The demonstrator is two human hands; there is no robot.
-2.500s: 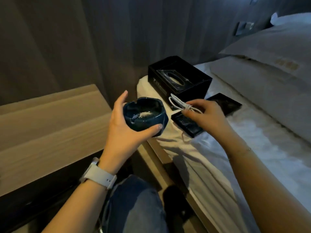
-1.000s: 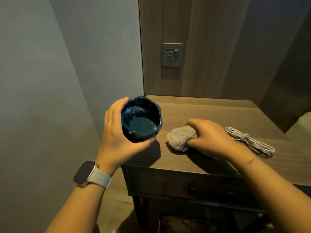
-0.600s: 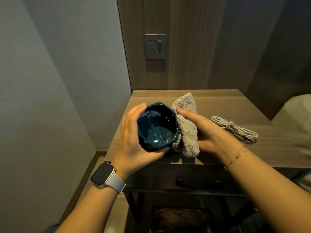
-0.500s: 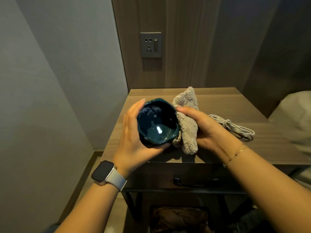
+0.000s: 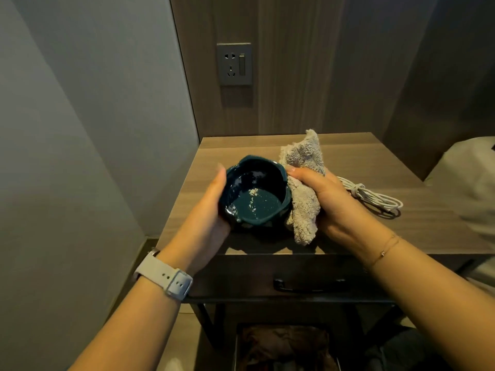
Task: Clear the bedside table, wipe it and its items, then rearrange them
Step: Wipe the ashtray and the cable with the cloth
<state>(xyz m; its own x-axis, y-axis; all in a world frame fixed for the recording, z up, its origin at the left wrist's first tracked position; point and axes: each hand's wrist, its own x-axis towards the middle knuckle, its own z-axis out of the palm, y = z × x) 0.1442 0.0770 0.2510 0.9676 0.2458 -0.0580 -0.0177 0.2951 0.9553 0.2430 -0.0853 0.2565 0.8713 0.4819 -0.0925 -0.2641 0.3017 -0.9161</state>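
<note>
My left hand (image 5: 207,218) grips a dark teal ashtray (image 5: 257,194) from its left side, holding it tilted above the front left of the wooden bedside table (image 5: 348,156). Pale specks of ash lie on its inside bottom. My right hand (image 5: 329,202) holds a beige fluffy cloth (image 5: 304,183) pressed against the ashtray's right outer wall. A coiled white cable (image 5: 375,199) lies on the tabletop just right of my right hand.
A grey wall socket (image 5: 235,64) sits on the wood panel behind the table. The table's drawer has a dark handle (image 5: 308,286). A bin (image 5: 284,346) stands under the table. White bedding (image 5: 466,178) is at the right edge.
I turned from the bed to the table, where the cable now lies. My right hand picked the cloth up off the tabletop and brought it against the ashtray.
</note>
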